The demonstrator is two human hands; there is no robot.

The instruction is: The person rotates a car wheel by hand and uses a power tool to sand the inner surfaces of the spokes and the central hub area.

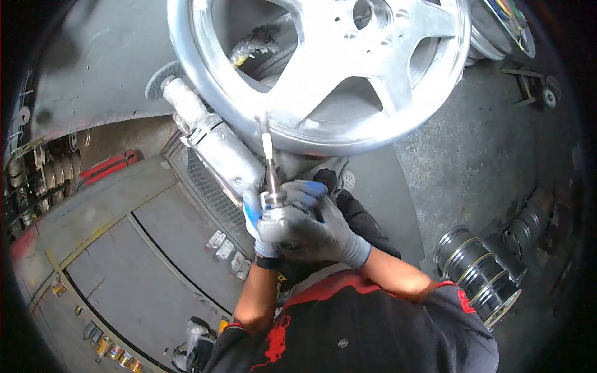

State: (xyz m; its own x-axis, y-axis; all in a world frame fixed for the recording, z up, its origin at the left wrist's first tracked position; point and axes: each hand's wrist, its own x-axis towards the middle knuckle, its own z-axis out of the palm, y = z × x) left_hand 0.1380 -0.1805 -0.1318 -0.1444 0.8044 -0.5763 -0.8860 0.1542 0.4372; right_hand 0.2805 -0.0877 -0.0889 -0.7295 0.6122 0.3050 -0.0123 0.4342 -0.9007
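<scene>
Both my hands wear grey work gloves with blue patches. They are together around a metal rotary grinder (272, 199), below the wheel in this view. My right hand (326, 230) is wrapped over the body of the grinder, hiding much of it. On the other side, my left hand (253, 214) closes around the same tool, its palm partly hidden. A slim pointed bit (267, 144) sticks out of the grinder's collet, its tip overlapping the lower rim of a bare silver alloy wheel (354, 140). The wheel has broad spokes and a brushed face.
A larger grinder with a disc (217, 146) lies left of my hands, beside a metal grate (208, 183). Grey panels (143, 261) spread at lower left, with small packets (225, 250) on them. Stacked wheel rims (476, 267) stand at right. A red object (109, 166) sits far left.
</scene>
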